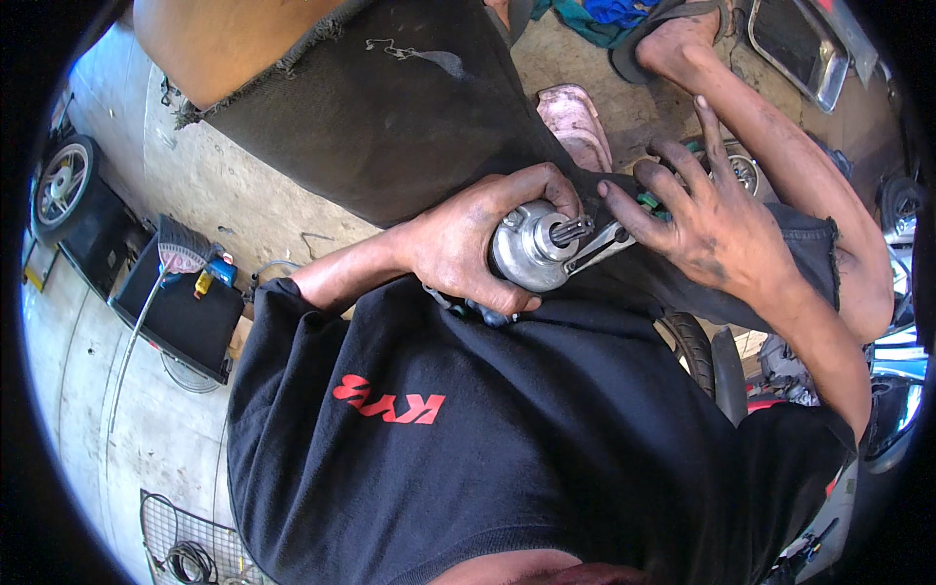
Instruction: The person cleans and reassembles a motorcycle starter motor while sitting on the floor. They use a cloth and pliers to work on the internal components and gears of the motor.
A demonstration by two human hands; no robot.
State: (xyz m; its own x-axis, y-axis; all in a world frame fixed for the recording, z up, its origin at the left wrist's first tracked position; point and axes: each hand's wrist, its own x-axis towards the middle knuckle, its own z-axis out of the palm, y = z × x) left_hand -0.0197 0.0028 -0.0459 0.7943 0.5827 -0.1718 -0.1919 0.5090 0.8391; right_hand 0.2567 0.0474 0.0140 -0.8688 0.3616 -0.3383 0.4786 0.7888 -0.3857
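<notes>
My left hand (456, 232) is wrapped round a silver, rounded starter motor (528, 255), held above my lap in front of my black shirt. Its short toothed shaft (573, 231) sticks out toward the right. A slim metal arm (603, 250) runs from beside the motor toward my right hand (720, 226). That hand hovers with its fingers apart and the index finger raised. Its thumb tip is just above the arm's end; whether they touch, I cannot tell. Small green pieces (648, 202) show beneath its fingers, partly hidden.
My legs in dark cut-off trousers (380, 117) spread over the floor. A pink object (573, 122) lies between them. To the left are a black tray (185, 327), a brush (181, 244) and a wheel (63, 185). A metal-rimmed tray (829, 83) stands at the upper right.
</notes>
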